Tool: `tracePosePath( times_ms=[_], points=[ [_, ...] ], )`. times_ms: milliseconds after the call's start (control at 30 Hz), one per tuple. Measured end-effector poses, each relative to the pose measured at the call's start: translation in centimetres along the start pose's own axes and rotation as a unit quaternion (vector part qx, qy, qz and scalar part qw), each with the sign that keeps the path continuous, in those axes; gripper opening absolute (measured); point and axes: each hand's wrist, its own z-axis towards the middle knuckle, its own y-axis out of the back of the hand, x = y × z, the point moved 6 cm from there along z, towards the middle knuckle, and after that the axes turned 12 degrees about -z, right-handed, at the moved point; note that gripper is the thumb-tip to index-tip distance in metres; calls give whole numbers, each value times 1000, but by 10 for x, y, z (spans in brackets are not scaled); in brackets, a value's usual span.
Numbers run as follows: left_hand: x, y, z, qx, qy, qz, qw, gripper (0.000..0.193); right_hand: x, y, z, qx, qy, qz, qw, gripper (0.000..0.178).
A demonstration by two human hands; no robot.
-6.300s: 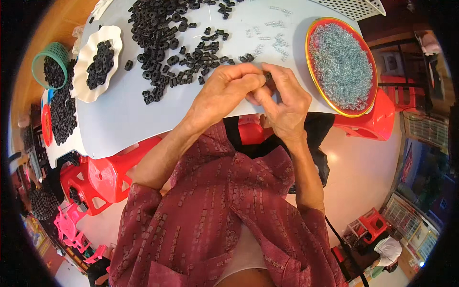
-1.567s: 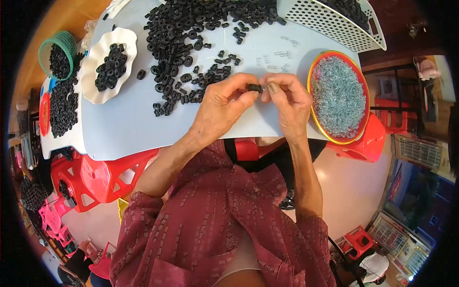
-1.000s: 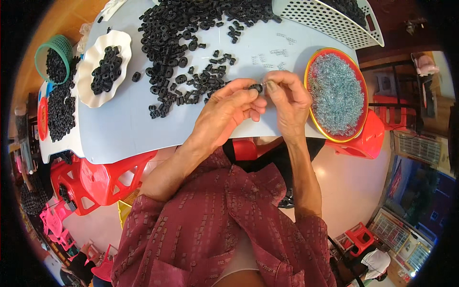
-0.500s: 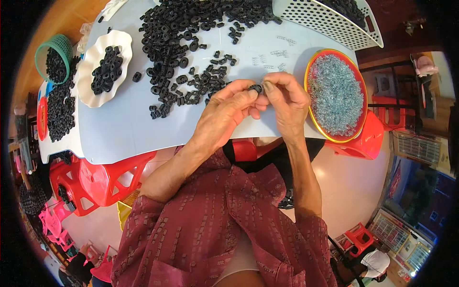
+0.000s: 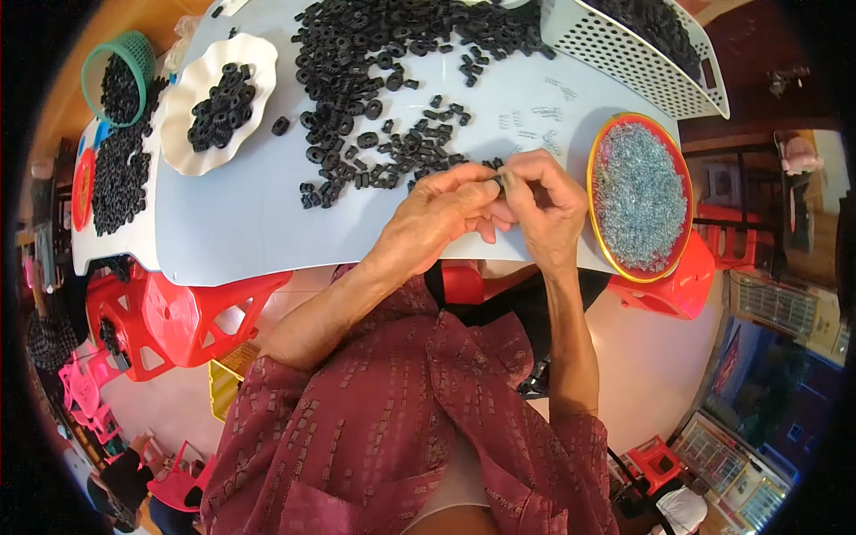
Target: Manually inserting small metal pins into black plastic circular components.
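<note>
Above the near edge of the pale blue table (image 5: 223,241), my two hands meet at the fingertips. My left hand (image 5: 437,214) is closed, thumb and forefinger pinching a small black ring-like part (image 5: 497,181). Against its right side presses my right hand (image 5: 548,209), thumb and forefinger also pinched; whatever sits between those tips is covered. Just beyond the fingers lie several loose black parts (image 5: 419,143), spreading from a large black heap (image 5: 343,85). Right of my right hand is a red basin with a yellow rim (image 5: 592,214), full of small clear bluish pieces (image 5: 642,196).
A scalloped white dish (image 5: 183,147) holds more black parts at the left. Past it stand a green perforated basket (image 5: 141,55) and another black pile (image 5: 120,187). A white perforated crate (image 5: 615,58) occupies the far right. Red stools (image 5: 192,321) are below the table edge.
The view has shifted slightly, so the table things appear moved right. My fingertips have turned a little around the black part, and less of it shows now.
</note>
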Motion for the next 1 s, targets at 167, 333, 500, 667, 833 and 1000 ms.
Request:
tracePosePath(
  times_ms=[167,333,500,667,833,1000],
  points=[
    [-8,2,-10,-30,-53,35,998,23,1,-7,8,24,-31,-55,998,1],
    [-11,9,-16,-43,-67,66,995,22,18,-24,55,49,13,-211,976,8],
    [-10,10,-16,-32,-62,69,995,23,13,-43,86,160,121,-347,916,12],
    [-9,14,-13,-37,-49,62,996,24,19,-49,91,193,156,-446,860,10],
    [-11,12,-12,-18,-65,2,998,24,21,-25,78,181,69,-325,926,7],
    [-11,11,-10,-16,-66,39,997,25,21,-8,70,121,62,-332,933,8]
  ],
)
